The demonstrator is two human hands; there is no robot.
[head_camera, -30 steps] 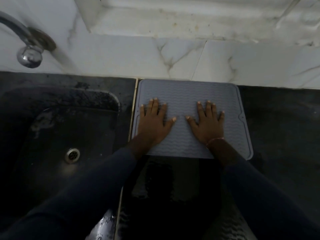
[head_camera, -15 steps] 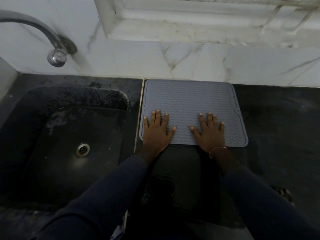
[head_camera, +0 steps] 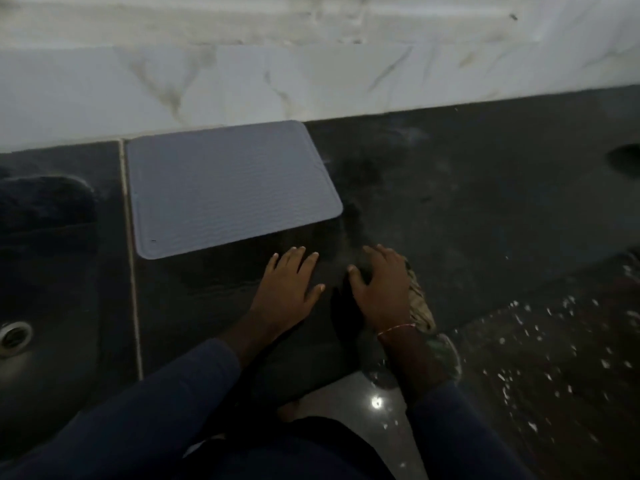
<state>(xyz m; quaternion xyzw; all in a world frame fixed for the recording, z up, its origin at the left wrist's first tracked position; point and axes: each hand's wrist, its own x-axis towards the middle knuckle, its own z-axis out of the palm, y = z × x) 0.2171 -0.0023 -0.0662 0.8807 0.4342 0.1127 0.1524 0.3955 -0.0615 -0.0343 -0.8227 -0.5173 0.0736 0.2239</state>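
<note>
A grey ribbed silicone mat (head_camera: 225, 188) lies flat on the dark counter (head_camera: 467, 188), its far edge against the marble wall and its left edge beside the sink. Both hands are off the mat, on the counter just in front of its near right corner. My left hand (head_camera: 289, 287) lies flat with straight, spread fingers. My right hand (head_camera: 381, 292) sits to its right with fingers loosely bent. It rests partly over a patterned cloth-like thing (head_camera: 420, 303) at the counter's front edge. I cannot tell whether it grips that thing.
A dark sink (head_camera: 45, 271) with a metal drain (head_camera: 12, 337) is at the left. The white marble wall (head_camera: 311, 81) runs along the back. Water drops glint on the counter at the right (head_camera: 554, 341). A dark object (head_camera: 627, 161) sits at the far right edge.
Both hands have slid off the mat toward me and to the right, onto the bare counter. The view has swung right, so the tap is out of sight.
</note>
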